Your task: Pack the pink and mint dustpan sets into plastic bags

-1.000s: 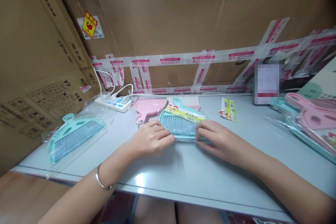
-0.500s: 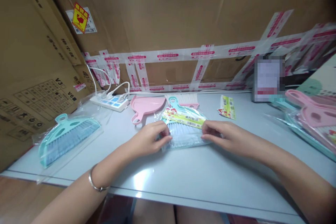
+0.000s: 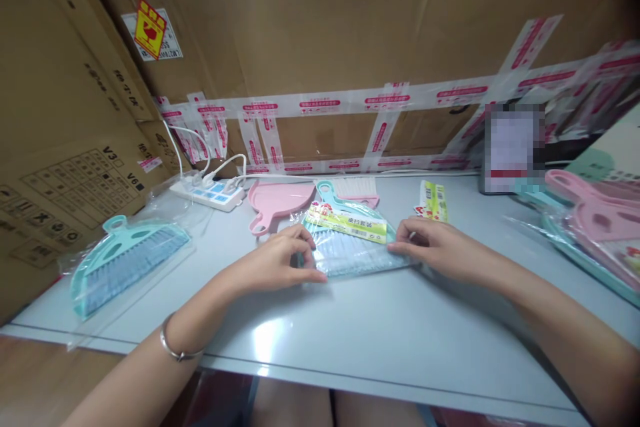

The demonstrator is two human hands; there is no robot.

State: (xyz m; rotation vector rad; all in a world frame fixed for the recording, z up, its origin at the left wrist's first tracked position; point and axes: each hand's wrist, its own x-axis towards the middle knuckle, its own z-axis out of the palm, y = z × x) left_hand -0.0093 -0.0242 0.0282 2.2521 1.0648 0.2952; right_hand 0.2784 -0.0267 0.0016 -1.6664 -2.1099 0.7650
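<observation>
A teal brush and dustpan set [image 3: 350,250] in a clear plastic bag lies on the grey table [image 3: 380,340], with a yellow-green paper label [image 3: 347,222] across its top. My left hand [image 3: 277,260] pinches the bag's left edge with curled fingers. My right hand [image 3: 435,247] pinches the bag's right edge. A bracelet sits on my left wrist.
A pink dustpan [image 3: 277,202] and a pink brush [image 3: 357,190] lie behind the set. A loose label [image 3: 434,201] lies to the right. Another bagged teal brush [image 3: 123,263] rests far left, a power strip [image 3: 210,193] behind it. Bagged sets [image 3: 595,227] pile at the right. Cardboard walls surround the table.
Both hands have shifted from resting over the bag's lower edge to gripping its left and right sides. The bagged set has slid slightly away from me.
</observation>
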